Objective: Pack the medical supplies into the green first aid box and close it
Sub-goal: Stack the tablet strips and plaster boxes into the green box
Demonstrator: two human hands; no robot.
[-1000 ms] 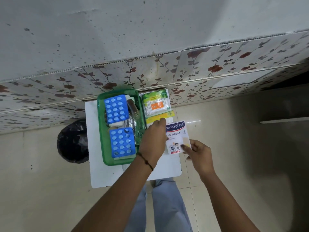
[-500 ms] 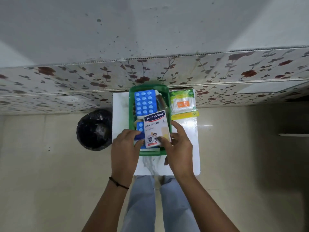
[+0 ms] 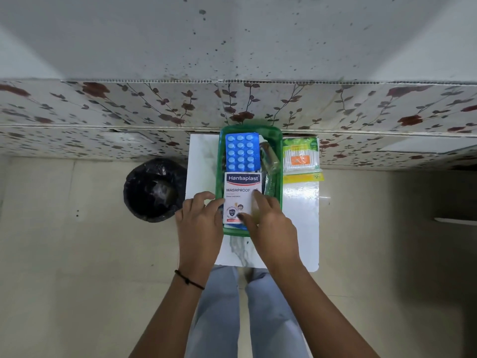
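The open green first aid box [image 3: 278, 161] stands on a small white table [image 3: 299, 228]. A blue blister pack of pills [image 3: 241, 151] lies in its far half, with a brown bottle [image 3: 268, 155] to the right. The white Hansaplast plaster box [image 3: 241, 195] lies flat over the near half. My right hand [image 3: 268, 223] presses fingers on the plaster box's right side and bottom. My left hand [image 3: 200, 223] touches its left edge with the fingertips. A green and yellow pack of cotton buds [image 3: 300, 158] lies on the table right of the green box.
A black-lined waste bin [image 3: 154, 189] stands on the floor left of the table. A flower-patterned tiled wall rises just behind the table. My legs in light jeans are below the table's near edge. No lid is visible.
The plaster box went from my right hand beside the green box into the box's near half, covering the second blue blister pack. Both hands now rest on it.
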